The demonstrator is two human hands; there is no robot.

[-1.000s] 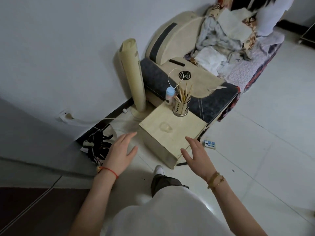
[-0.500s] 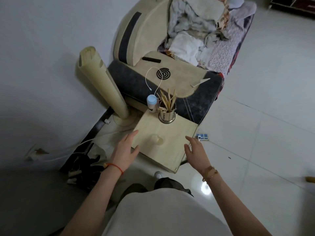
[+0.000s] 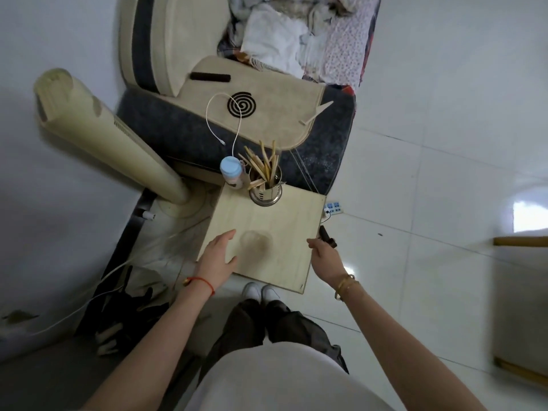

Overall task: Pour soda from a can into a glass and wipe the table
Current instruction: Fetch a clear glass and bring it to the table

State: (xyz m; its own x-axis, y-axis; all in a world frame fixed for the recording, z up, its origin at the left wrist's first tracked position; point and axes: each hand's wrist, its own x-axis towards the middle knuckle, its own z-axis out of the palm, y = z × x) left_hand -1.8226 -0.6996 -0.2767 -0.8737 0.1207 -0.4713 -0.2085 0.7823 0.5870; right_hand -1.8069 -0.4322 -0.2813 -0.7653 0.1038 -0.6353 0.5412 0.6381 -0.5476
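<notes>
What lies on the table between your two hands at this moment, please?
In the head view, the clear glass stands on the table between the hands, just beside the left hand. From there to the right hand the tabletop is bare.

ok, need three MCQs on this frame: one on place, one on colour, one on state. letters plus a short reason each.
1. Where on the small table does the clear glass stand?
A. At the far edge, against the metal holder
B. Near the front, between the two hands
C. On the floor beside it

2. What colour is the cap of the bottle at the table's far left corner?
A. Red
B. Black
C. Light blue

3. What state is the left hand in?
A. Open, fingers extended, beside the glass
B. Gripping the glass
C. Out of view

Answers:
1 B: the glass sits toward the near edge, with the left hand on one side and the right hand on the other.
2 C: the cap is pale blue.
3 A: the fingers are straight and hold nothing; no soda can shows.
</notes>
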